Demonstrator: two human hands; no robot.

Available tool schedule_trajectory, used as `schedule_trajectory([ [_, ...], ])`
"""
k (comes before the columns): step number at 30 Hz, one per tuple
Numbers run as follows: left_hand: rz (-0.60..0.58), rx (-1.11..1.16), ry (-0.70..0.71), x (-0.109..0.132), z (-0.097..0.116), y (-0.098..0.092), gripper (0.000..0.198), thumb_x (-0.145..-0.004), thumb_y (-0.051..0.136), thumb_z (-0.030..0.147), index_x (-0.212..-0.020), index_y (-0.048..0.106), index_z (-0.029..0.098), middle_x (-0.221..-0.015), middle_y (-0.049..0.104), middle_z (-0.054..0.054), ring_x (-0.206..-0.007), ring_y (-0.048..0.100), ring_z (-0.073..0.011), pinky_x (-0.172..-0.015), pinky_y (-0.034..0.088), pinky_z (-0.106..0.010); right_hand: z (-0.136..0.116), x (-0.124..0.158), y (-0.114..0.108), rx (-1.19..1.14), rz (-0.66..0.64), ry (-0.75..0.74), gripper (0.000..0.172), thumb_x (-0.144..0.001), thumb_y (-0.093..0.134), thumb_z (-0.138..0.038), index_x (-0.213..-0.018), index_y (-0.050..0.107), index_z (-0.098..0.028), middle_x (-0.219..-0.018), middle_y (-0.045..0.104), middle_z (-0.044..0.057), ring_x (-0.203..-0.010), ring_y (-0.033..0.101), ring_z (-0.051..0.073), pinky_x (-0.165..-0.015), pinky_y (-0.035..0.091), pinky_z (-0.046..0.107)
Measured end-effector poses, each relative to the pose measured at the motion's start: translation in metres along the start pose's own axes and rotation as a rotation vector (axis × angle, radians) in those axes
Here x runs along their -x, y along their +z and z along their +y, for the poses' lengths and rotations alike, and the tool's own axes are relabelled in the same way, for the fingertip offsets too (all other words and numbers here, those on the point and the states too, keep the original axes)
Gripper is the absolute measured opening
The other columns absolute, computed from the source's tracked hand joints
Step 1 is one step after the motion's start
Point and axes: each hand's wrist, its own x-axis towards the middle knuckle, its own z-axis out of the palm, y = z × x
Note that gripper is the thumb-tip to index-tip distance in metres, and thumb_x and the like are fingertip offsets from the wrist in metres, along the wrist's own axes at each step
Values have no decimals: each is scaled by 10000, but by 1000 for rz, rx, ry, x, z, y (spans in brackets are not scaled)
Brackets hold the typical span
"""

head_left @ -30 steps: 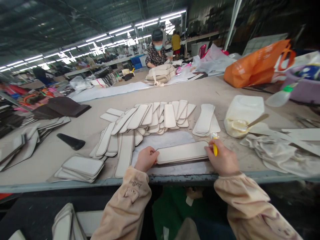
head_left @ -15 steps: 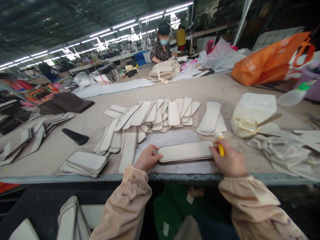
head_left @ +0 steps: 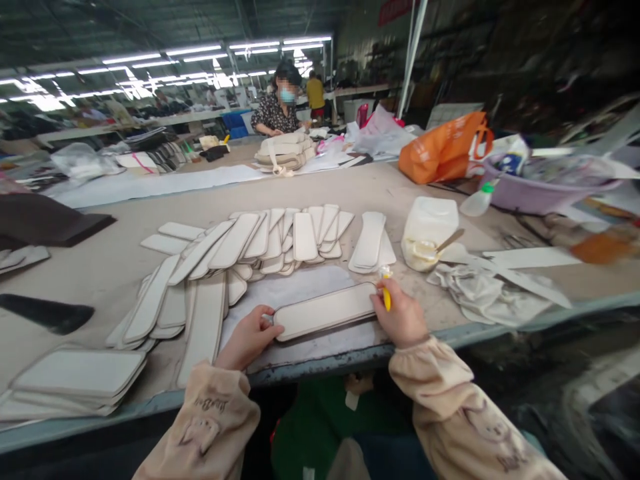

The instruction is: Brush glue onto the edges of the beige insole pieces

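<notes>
A long white panel with rounded corners and dark edges (head_left: 325, 312) lies between my hands, near the table's front edge. My left hand (head_left: 253, 335) pinches its left end between thumb and fingers. At the other end, my right hand (head_left: 401, 315) grips the panel's right edge. That same hand also holds a small yellow-handled tool (head_left: 387, 299), whose whitish tip points up and away; its exact kind is unclear. Under the panel is a pale sheet (head_left: 300, 283). Just beyond lies a spread pile of similar white panels (head_left: 250, 238), overlapping one another.
Panels are stacked (head_left: 80, 373) at front left, by a black tapered object (head_left: 47, 313). On the right stand a white plastic container (head_left: 431, 220) with a stick, crumpled cloth (head_left: 480, 287), an orange bag (head_left: 443, 150) and a purple basin (head_left: 545, 193). A masked person (head_left: 280, 110) sits across.
The view has turned to the right, so the table's things appear further left and the purple basin shows more fully. Both hands keep hold of the same panel.
</notes>
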Motion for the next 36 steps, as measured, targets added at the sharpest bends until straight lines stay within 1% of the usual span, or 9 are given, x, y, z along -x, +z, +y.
schedule_trajectory([
  [6, 2, 13, -18, -2, -1, 0, 422, -668, 628, 457, -980, 506, 200, -524, 538, 80, -500, 528, -146, -504, 347, -245, -1, 0, 1, -2, -2, 6, 175, -830, 566, -219, -1005, 567, -209, -822, 700, 11, -720, 665, 193, -627, 459, 271],
  [11, -8, -59, 11, -4, -6, 0, 483, -695, 600, 484, -1066, 506, 189, -545, 547, 74, -512, 527, -151, -517, 344, -253, -2, 0, -2, 93, 80, -64, 185, -845, 584, -219, -1028, 582, -196, -860, 685, 55, -808, 646, 223, -651, 474, 288],
  [15, -24, -88, 39, -3, 0, -2, 578, -697, 590, 511, -1162, 521, 176, -538, 536, 72, -520, 521, -161, -536, 361, -269, -20, 9, -5, -1, 88, -287, 145, -908, 489, -183, -1027, 572, -188, -929, 672, 85, -948, 612, 222, -815, 493, 320],
  [19, -25, -94, 44, -1, 5, -4, 597, -688, 597, 542, -1158, 561, 177, -558, 556, 57, -526, 542, -171, -538, 381, -280, -47, 29, 12, -167, -68, -564, 100, -916, 495, -185, -991, 555, -212, -1023, 669, 67, -1120, 568, 202, -1032, 402, 372],
  [22, -18, -111, 32, -1, 4, -4, 601, -688, 599, 560, -1152, 575, 179, -565, 563, 51, -535, 560, -179, -537, 391, -284, -56, 38, 25, -179, -135, -623, 69, -914, 517, -213, -973, 551, -225, -1024, 676, 49, -1173, 549, 206, -1059, 379, 400],
  [25, -24, -129, 41, -2, 3, -4, 601, -704, 588, 557, -1168, 568, 175, -565, 559, 51, -538, 552, -177, -544, 393, -286, -50, 35, 23, -162, -151, -544, 51, -920, 507, -225, -951, 548, -217, -970, 676, 59, -1105, 586, 198, -1029, 409, 395],
  [28, -29, -126, 46, -2, 3, -4, 600, -709, 580, 546, -1179, 563, 174, -564, 553, 53, -542, 544, -176, -556, 394, -289, -33, 22, 12, -144, -103, -425, 75, -915, 511, -232, -978, 546, -209, -966, 670, 79, -1038, 612, 206, -952, 465, 370],
  [32, -23, -140, 21, -1, 5, -3, 621, -703, 566, 538, -1194, 555, 158, -566, 550, 53, -540, 531, -173, -555, 378, -285, -6, 5, 1, -151, 5, -128, 186, -898, 535, -290, -1065, 517, -212, -979, 679, 75, -869, 670, 227, -759, 531, 344],
  [36, -22, -181, 30, -1, 4, -3, 614, -717, 546, 530, -1208, 557, 161, -578, 547, 50, -556, 514, -169, -545, 344, -273, 9, -6, -1, -274, -4, 72, 234, -825, 612, -288, -1024, 505, -228, -960, 697, 43, -837, 690, 241, -766, 541, 374],
])
